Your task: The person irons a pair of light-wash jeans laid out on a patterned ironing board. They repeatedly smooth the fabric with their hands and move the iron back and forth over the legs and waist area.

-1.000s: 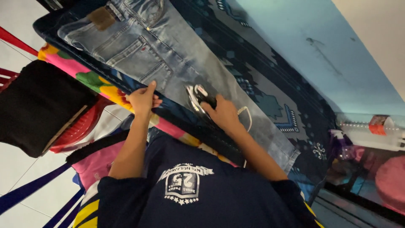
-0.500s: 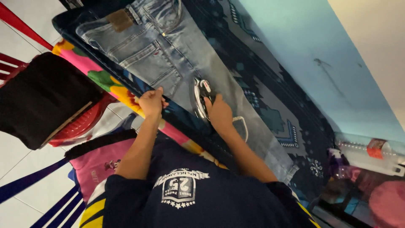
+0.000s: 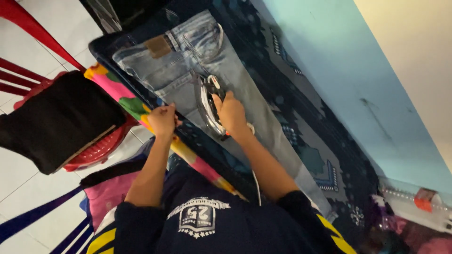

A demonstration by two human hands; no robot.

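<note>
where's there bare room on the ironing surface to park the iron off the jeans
Free: the dark patterned cloth between the jeans and the light blue wall. Crowded: the near edge, where the left hand grips it, and mid-jeans, under the iron in the right hand.

iron (image 3: 209, 106) on jeans (image 3: 212, 70), jeans on mat (image 3: 292, 122)

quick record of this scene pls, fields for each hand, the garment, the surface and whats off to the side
left hand: left hand closed on the near edge of the jeans
right hand: right hand gripping the handle of the iron
iron: flat on the jeans, below the waistband
garment: light blue jeans spread flat
surface: dark patterned cloth over a multicoloured cloth
side: dark folded fabric on a red plastic chair
</note>
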